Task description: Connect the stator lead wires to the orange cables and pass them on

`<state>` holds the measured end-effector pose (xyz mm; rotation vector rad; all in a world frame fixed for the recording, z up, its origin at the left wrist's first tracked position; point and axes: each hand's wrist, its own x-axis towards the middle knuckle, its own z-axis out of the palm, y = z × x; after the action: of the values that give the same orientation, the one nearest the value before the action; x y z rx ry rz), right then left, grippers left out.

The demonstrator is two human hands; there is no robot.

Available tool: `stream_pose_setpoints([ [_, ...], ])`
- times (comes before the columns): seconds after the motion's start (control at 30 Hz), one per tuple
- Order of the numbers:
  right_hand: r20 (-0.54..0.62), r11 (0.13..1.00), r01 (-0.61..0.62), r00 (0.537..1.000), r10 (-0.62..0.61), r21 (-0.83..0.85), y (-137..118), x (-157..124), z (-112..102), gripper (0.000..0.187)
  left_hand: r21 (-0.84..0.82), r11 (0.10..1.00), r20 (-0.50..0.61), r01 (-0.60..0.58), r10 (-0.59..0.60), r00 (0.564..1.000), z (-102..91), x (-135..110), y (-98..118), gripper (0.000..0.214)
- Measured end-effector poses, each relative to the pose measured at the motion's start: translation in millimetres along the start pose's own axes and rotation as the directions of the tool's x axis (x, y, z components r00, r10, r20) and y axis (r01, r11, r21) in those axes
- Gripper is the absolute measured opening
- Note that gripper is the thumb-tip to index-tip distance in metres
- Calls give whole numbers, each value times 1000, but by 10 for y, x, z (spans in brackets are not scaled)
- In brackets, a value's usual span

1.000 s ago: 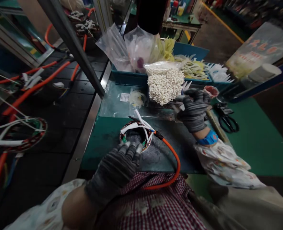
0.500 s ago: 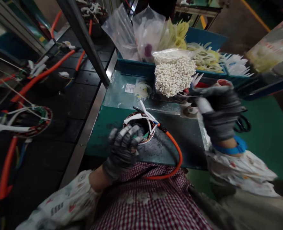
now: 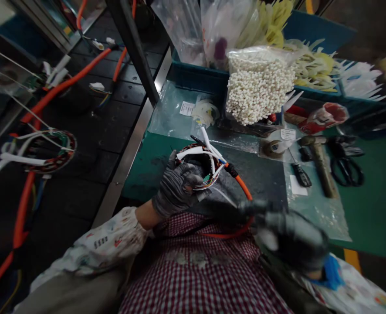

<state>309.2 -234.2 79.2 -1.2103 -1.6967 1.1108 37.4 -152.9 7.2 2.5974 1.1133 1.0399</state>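
Note:
A round wound coil ring (image 3: 202, 168) with white sleeved leads and an orange cable (image 3: 243, 192) lies on the green bench mat (image 3: 147, 161). My left hand (image 3: 176, 187), in a grey glove, grips the ring's near-left rim with curled fingers. My right hand (image 3: 291, 235), also gloved, is blurred low at the right, near the orange cable's loop. It seems closed around something pale, perhaps a white strip, which I cannot make out.
A bag of white beads (image 3: 260, 89) and blue bins (image 3: 199, 76) with yellow and white ties stand at the back. A hammer (image 3: 320, 163), scissors (image 3: 348, 163), a tape roll (image 3: 274, 148) and a small knife (image 3: 300, 174) lie at the right. Another coil (image 3: 45, 150) with orange cables lies on the dark conveyor at the left.
My right hand has swung from beside the bead bag down and toward my body, near the orange cable. My left hand has closed tighter on the ring. The camera tilted down.

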Motion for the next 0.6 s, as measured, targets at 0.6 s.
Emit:
stream_pose_setpoints([
  [0.6,0,958,105,994,-109,-265,160,1003,350,17,-145,989,45,-3,10,999,-34,78,-25,17],
])
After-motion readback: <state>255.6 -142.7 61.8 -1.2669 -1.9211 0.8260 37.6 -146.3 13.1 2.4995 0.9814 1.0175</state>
